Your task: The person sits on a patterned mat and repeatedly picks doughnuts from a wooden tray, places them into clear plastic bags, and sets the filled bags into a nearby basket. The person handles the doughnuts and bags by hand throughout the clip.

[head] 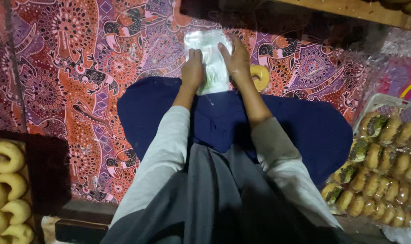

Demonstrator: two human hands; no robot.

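Patterned red and purple cloth (70,68) covers the floor, and at twelve o'clock both hands press flat on a clear plastic bag (211,63) lying on it. Left hand (192,68) rests palm down on the bag's left edge, right hand (236,58) spreads open fingers over its right side. One glazed doughnut (261,76) sits just beside the right wrist. Packed doughnuts (386,167) fill a tray at four o'clock, plain rings (7,185) at eight.

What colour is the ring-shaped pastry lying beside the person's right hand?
The ring-shaped pastry is pale yellow, seen best in the head view.
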